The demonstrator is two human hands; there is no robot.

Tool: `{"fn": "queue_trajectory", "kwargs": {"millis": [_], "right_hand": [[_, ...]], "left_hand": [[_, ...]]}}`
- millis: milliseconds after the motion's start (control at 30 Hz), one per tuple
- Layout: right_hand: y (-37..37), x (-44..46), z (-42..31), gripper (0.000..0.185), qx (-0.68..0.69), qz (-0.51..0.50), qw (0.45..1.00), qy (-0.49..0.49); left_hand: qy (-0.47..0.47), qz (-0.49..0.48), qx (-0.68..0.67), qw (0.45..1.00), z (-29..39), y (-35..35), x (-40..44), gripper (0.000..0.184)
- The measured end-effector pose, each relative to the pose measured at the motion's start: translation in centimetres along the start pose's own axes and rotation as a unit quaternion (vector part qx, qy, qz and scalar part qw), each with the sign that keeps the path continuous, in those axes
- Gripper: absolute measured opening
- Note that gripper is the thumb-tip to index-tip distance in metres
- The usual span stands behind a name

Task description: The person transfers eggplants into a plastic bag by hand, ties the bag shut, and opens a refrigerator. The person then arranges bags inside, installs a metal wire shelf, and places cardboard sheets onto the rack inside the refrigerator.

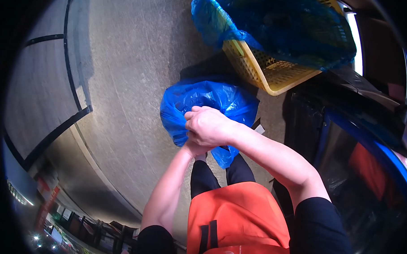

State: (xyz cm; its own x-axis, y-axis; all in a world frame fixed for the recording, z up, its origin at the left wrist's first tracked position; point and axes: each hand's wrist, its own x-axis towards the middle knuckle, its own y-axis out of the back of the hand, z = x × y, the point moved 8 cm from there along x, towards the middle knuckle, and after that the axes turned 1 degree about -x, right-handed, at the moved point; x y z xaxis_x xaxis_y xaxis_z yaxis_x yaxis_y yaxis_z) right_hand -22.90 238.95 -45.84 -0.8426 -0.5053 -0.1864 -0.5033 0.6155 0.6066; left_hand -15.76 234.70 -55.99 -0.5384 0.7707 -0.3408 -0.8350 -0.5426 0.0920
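Observation:
A blue plastic bag [179, 101] hangs or stands in front of my legs, bulging and gathered toward its top. My right hand [209, 126] is closed, fingers curled on the bag's gathered plastic. Just below it, partly covered by it, my left hand [195, 147] is closed at the same spot, its fingers mostly hidden. A loose end of the plastic droops under my hands. What the bag holds cannot be made out.
A yellow perforated crate [281, 87] lined with thin blue plastic sits at the upper right. Beside me on the right is a dark container with a blue rim [369, 137]. Grey floor [124, 79] stretches left to black-edged panels [46, 81]. I wear an orange apron [236, 208].

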Motion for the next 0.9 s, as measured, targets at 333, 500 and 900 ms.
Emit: {"fn": "queue_trajectory", "kwargs": {"millis": [333,500,900], "right_hand": [[0.2,-6.7,7.6,0.024,0.016,-0.009,0.966,-0.260],[0.7,-7.9,4.5,0.017,0.150,0.124,0.968,-0.156],[-7.2,-6.0,13.0,0.048,0.273,-0.054,0.913,-0.299]], "left_hand": [[0.284,0.070,-0.315,0.903,1.2,2.1,1.7,0.029],[0.297,-0.048,-0.313,0.901,2.0,1.8,1.6,0.025],[-0.039,0.061,0.306,0.949,6.0,3.0,2.9,0.029]]}}
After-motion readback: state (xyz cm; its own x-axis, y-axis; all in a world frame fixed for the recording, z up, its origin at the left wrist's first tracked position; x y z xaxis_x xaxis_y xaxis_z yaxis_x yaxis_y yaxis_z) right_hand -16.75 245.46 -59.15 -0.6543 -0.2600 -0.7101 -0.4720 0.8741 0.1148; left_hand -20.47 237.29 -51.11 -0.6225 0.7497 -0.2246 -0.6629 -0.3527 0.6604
